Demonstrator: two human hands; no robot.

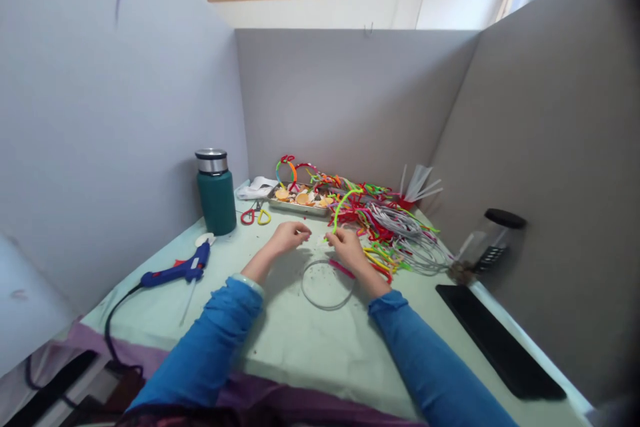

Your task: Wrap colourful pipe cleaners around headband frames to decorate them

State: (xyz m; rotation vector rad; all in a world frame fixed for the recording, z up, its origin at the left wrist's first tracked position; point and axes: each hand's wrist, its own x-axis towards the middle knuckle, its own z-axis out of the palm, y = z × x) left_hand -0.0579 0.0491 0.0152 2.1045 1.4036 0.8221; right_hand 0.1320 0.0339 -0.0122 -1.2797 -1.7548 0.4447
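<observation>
My left hand (289, 237) hovers over the pale green table with its fingers curled together in a pinch; what it pinches is too small to make out. My right hand (346, 247) is closed on a green pipe cleaner (343, 203) that arcs up and away toward the pile. Between and just below the hands a thin wire ring (327, 285) lies flat on the table, and a pink pipe cleaner piece (342, 269) rests by my right wrist. Both sleeves are blue.
A heap of coloured pipe cleaners (380, 220) sits at the back right, beside a tray of orange pieces (300, 199). Scissors (255, 215), a green flask (216, 192) and a blue glue gun (177, 271) stand left. A clear jar (487, 243) and black slab (495, 340) lie right. Partition walls enclose the table.
</observation>
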